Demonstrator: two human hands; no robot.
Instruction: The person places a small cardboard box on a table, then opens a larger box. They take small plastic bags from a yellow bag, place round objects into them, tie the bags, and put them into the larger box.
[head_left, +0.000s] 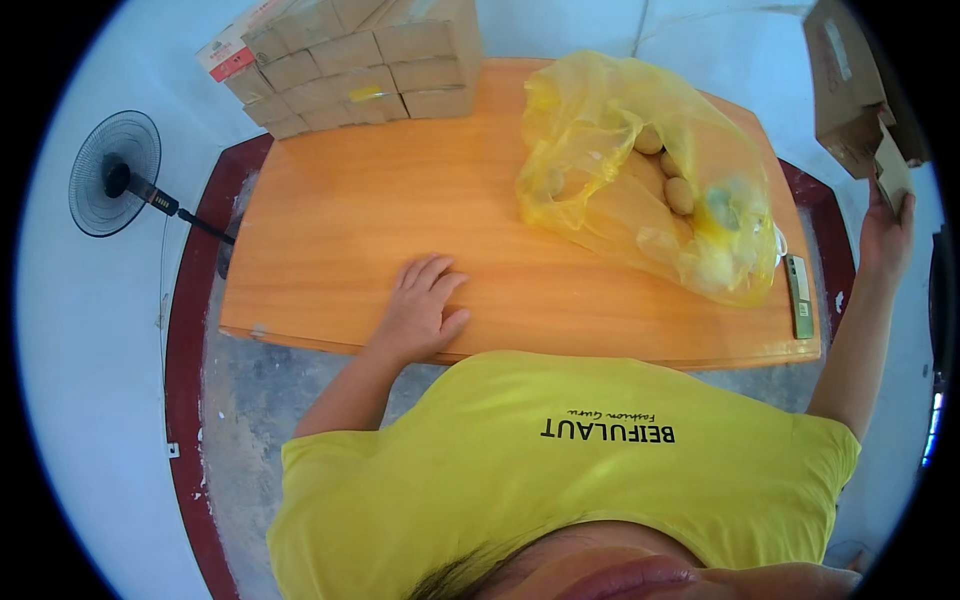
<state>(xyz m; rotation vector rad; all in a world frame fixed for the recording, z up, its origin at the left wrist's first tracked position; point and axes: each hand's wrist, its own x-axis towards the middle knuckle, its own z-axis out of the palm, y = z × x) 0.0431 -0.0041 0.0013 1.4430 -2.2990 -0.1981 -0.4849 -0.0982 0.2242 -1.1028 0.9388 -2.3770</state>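
My left hand (424, 311) rests on the wooden table (360, 225) near its front edge, fingers apart and holding nothing. Out at the far right, my right hand (889, 229) grips a flap of a brown cardboard box (844, 90), which is raised beyond the table's right side. Between the hands, on the right half of the table, lies a crumpled yellow plastic bag (600, 202). Several round brown objects (679, 195), like potatoes, show at the bag's opening. Paler things inside it are blurred by the plastic.
Stacked small cardboard boxes (360, 82) stand at the table's back left. A narrow green box (801, 296) lies by the right edge, beside the bag, with a white cord or handle (781, 244) near it. A black fan (116, 176) stands left of the table.
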